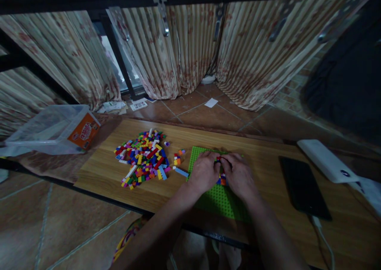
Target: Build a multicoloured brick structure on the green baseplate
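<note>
Bricks [222, 178], small and multicoloured, sit stacked on a green baseplate [218, 200] on the wooden tabletop [268, 162]. Left hand [204, 172] and right hand [239, 174] meet over them, fingertips pinching a red piece [219, 158]. A loose pile [143, 159] lies left. An orange box label [85, 131] is unreadable.

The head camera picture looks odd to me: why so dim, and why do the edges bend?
Head view: dim light, corners nearly black, the black phone barely readable; wide lens bows the wooden table and curtains; both hands shadow the green baseplate; the brick pile stays fairly sharp.
</note>
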A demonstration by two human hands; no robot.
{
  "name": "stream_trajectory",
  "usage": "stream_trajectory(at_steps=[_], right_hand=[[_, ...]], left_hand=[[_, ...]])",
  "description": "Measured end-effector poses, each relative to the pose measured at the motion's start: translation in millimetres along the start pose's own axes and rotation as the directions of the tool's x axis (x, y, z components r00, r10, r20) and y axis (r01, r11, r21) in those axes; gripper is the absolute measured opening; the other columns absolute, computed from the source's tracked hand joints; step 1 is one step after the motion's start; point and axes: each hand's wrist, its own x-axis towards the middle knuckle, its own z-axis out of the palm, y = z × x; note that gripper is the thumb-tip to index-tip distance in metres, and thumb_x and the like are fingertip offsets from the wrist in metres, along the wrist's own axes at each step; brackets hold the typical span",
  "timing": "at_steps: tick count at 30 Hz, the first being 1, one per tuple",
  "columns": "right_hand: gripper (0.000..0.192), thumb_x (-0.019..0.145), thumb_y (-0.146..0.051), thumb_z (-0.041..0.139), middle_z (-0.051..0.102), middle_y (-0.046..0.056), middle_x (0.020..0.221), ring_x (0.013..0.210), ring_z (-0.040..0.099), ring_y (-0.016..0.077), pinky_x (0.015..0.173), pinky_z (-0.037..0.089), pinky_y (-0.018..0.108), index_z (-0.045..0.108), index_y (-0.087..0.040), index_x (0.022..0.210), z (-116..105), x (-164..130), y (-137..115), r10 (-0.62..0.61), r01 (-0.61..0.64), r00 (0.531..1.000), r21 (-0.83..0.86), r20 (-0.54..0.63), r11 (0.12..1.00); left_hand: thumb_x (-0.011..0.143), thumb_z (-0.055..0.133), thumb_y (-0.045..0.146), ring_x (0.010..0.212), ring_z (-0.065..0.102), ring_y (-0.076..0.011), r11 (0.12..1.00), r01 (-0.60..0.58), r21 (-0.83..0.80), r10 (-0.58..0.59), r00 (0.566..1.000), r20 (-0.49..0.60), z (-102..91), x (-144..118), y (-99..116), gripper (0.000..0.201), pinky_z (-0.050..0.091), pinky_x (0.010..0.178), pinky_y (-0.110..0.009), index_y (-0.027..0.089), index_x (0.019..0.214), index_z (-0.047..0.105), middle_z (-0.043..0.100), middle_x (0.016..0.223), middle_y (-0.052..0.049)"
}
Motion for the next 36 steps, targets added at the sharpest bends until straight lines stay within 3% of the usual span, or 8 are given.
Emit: stream_trajectory(at_steps=[9,13,18,20,24,28,36], right_hand=[[0.032,0.094,-0.035,0.042,0.065,0.009,0.097,0.093,0.058,0.0236,0.087,0.045,0.039,0.069,-0.02,0.097,0,0,1,0.011,-0.012,1.0,0.01,0.004,1.0],[0.032,0.093,-0.035,0.042,0.065,0.009,0.097,0.093,0.058,0.0241,0.088,0.046,0.039,0.07,-0.02,0.098,-1,1,1,0.004,-0.004,1.0,0.014,0.015,1.0],[0.032,0.093,-0.036,0.043,0.065,0.009,0.1,0.095,0.059,0.0247,0.089,0.045,0.04,0.069,-0.021,0.101,-3,0,1,0.013,-0.013,0.999,0.012,0.03,1.0],[0.032,0.093,-0.036,0.043,0.066,0.009,0.1,0.096,0.059,0.0246,0.09,0.045,0.04,0.069,-0.02,0.101,-4,0,1,0.019,-0.02,0.999,0.029,0.046,0.999],[0.032,0.093,-0.037,0.043,0.066,0.01,0.101,0.097,0.059,0.0248,0.091,0.046,0.04,0.068,-0.019,0.101,-6,1,0,0.035,-0.038,0.997,0.042,0.068,0.998],[0.032,0.091,-0.036,0.045,0.066,0.012,0.105,0.099,0.06,0.0252,0.093,0.046,0.041,0.067,-0.017,0.104,-6,2,0,0.066,-0.069,0.997,0.049,0.051,0.996],[0.031,0.09,-0.034,0.046,0.067,0.011,0.106,0.099,0.062,0.0251,0.092,0.047,0.041,0.067,-0.018,0.106,-9,3,-2,0.101,-0.103,0.993,0.038,0.055,0.994]], left_hand=[[0.087,0.051,0.015,0.107,0.059,-0.0222,1.0,0.0,0.006,0.0,1.0,0.0,1.2,-1,0,0.025,0.048,0.1,-0.037,0.018,0.108,0.064,0.066,0.11,-0.008],[0.087,0.052,0.015,0.11,0.06,-0.0207,0.997,0.021,-0.071,-0.021,1.0,-0.003,-2.9,1,3,0.028,0.048,0.102,-0.035,0.018,0.112,0.064,0.067,0.113,-0.008],[0.084,0.056,0.016,0.098,0.066,-0.0183,0.988,0.095,-0.121,-0.101,0.994,-0.046,-43.3,5,-20,0.032,0.052,0.092,-0.031,0.019,0.115,0.064,0.07,0.112,-0.006],[0.081,0.058,0.014,0.083,0.067,-0.0166,0.985,0.125,-0.122,-0.119,0.992,0.05,-68.7,4,-38,0.029,0.054,0.08,-0.028,0.017,0.108,0.067,0.073,0.097,-0.005],[0.074,0.065,0.015,0.074,0.065,-0.0166,0.985,0.168,0.049,-0.172,0.98,0.101,-106.3,-5,-63,0.018,0.051,0.069,-0.025,0.016,0.091,0.07,0.071,0.083,-0.004],[0.07,0.065,0.011,0.074,0.064,-0.0162,0.97,0.197,0.145,-0.219,0.963,0.159,-112.2,-15,-65,0.024,0.048,0.067,-0.024,0.017,0.093,0.07,0.071,0.084,-0.004],[0.07,0.061,0.009,0.078,0.066,-0.0182,0.94,0.22,0.26,-0.262,0.955,0.137,-108.8,-18,-72,0.02,0.048,0.071,-0.026,0.018,0.085,0.071,0.073,0.083,-0.004]])
